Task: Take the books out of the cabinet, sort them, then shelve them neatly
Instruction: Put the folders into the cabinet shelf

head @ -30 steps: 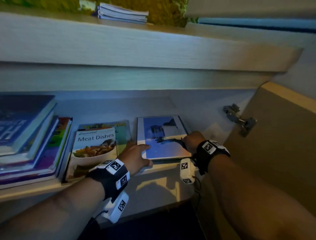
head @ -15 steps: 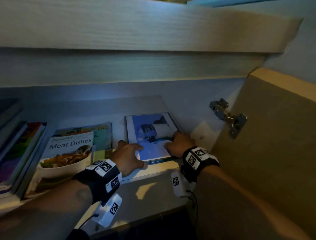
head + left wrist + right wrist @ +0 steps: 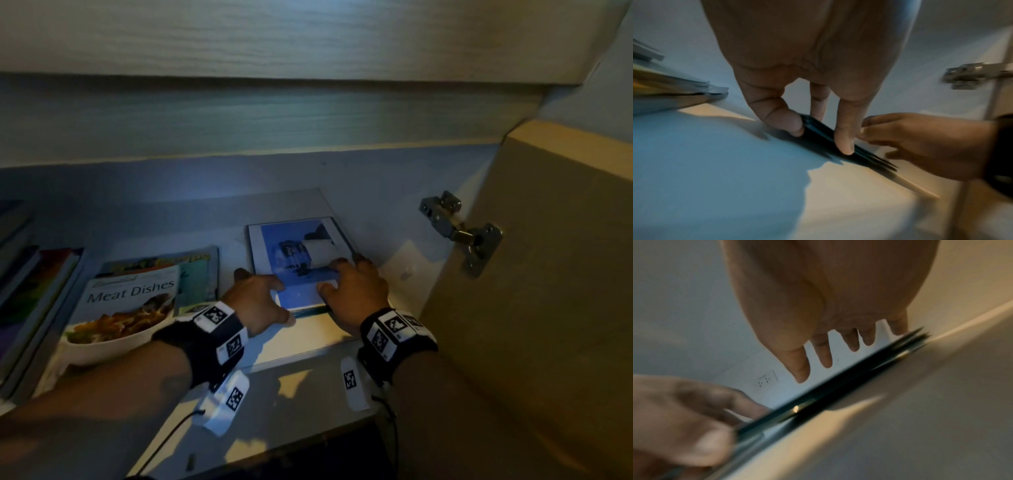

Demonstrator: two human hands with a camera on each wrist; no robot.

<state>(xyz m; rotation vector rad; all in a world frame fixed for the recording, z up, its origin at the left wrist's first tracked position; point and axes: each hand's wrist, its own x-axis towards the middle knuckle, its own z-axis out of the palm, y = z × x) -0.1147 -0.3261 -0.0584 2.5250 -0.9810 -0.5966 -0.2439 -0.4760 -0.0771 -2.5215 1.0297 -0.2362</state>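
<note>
A thin blue-and-white covered book (image 3: 294, 246) lies flat on the cabinet shelf (image 3: 308, 337), on top of other thin dark-edged ones (image 3: 871, 158). My left hand (image 3: 269, 298) grips its near-left corner, thumb on the near edge and fingers curled over the cover and the left side (image 3: 818, 129). My right hand (image 3: 346, 284) rests on the near-right part of the cover with its fingers spread and fairly straight (image 3: 824, 356). In the right wrist view the stack's dark edge (image 3: 838, 392) runs diagonally, blurred.
A "Meat Dishes" cookbook (image 3: 126, 301) lies left of my left hand on another book (image 3: 197, 270). A colourful stack (image 3: 37, 291) fills the far left. The open cabinet door (image 3: 555, 291) and its hinge (image 3: 462, 233) stand close on the right. A shelf board (image 3: 274, 120) hangs low overhead.
My right hand has slid from the book's right edge onto its cover. The left hand stays at the near-left corner. The head view has turned right and down.
</note>
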